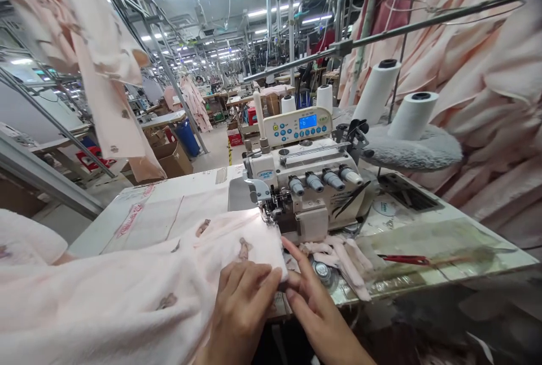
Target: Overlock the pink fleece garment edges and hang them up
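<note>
The pale pink fleece fabric [139, 291] lies over the near left part of the sewing table [444, 241], and its right edge reaches the presser foot of the overlock machine [305, 184]. The left hand [241, 308] rests flat on the fabric near the front edge, with the fingers curled and pinching the folded hem against the thumb. The right hand [315, 303] comes from the near edge, palm turned inward, with the fingers almost straight and only a little apart; the forefinger touches the corner of the fabric and holds nothing else. To do this step well, I think the two layers must stay even and the fingertips must stay away from the needle. Pink trimmed strips [347, 263] lie just beside the machine, and red snips [402, 259] lie further right.
</note>
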Tool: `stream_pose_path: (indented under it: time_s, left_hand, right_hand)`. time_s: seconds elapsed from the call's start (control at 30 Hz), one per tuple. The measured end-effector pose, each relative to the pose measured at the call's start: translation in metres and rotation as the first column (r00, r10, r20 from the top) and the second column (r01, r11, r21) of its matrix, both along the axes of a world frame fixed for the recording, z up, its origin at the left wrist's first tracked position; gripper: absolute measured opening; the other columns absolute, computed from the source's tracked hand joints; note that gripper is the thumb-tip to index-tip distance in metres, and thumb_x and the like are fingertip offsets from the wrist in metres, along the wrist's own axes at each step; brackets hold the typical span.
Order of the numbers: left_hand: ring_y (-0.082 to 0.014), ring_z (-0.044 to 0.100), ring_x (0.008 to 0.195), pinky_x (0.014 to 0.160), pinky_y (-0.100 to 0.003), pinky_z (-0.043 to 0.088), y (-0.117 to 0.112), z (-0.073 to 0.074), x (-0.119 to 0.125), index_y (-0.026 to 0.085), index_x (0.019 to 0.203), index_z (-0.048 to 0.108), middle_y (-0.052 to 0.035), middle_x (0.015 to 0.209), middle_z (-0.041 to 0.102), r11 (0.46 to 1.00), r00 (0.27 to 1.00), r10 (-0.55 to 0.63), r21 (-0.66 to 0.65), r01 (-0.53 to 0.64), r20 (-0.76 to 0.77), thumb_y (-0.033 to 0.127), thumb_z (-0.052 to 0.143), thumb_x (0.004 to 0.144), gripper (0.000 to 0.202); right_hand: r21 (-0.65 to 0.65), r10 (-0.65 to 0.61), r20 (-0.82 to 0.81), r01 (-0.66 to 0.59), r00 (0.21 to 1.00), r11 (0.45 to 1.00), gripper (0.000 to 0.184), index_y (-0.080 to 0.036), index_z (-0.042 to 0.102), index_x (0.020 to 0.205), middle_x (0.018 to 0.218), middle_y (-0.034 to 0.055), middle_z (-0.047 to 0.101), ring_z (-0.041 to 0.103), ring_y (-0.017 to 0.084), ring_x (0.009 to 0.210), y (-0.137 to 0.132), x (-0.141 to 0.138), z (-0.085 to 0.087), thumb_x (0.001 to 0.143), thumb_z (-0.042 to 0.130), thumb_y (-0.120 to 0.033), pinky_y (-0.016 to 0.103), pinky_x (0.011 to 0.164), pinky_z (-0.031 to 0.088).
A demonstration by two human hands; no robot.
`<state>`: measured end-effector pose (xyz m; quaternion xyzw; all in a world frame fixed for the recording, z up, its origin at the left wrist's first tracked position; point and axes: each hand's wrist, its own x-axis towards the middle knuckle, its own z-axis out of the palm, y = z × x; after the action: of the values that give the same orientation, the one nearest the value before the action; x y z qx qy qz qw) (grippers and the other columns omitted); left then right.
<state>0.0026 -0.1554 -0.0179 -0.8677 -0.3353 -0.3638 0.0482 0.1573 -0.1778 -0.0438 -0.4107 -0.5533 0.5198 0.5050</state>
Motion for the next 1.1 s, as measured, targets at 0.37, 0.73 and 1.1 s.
stream_pose_path:
  time_s: [0.37,0.73,1.1]
  left_hand:
    - [-0.0260,0.048,0.109,0.090,-0.043,0.037,0.059,0.030,-0.004,0.022,0.109,0.057,-0.0092,0.115,0.056,0.906,0.963,0.266,-0.330,-0.264,-0.040,0.029,0.046,0.090,0.023]
    - [-0.0270,0.051,0.103,0.090,-0.043,0.036,0.133,0.026,-0.009,0.018,0.095,0.055,-0.0091,0.101,0.059,0.811,0.905,0.352,-0.405,-0.422,-0.239,0.027,0.048,0.085,0.015]
    - [-0.0297,0.055,0.106,0.077,-0.036,0.043,0.195,0.027,-0.005,0.018,0.096,0.056,-0.0139,0.104,0.060,0.777,0.843,0.458,-0.334,-0.534,-0.283,0.021,0.044,0.084,0.017]
  right_hand:
    - [0.738,-0.599,0.378,0.161,0.706,0.655,0.017,-0.017,0.059,0.095,0.079,0.0043,0.050,0.050,0.017,0.073,0.018,0.012,-0.008,0.088,0.047,-0.006,0.027,0.061,0.042]
    - [0.780,-0.675,0.323,0.218,0.663,0.587,0.017,-0.016,0.064,0.088,0.073,0.0037,0.054,0.047,0.017,0.072,0.051,0.007,0.002,0.094,0.048,-0.015,0.028,0.063,0.037]
    - [0.676,-0.598,0.385,0.226,0.703,0.701,0.015,-0.018,0.059,0.096,0.087,0.0057,0.055,0.047,0.019,0.081,0.036,-0.008,0.002,0.093,0.044,-0.015,0.033,0.072,0.036]
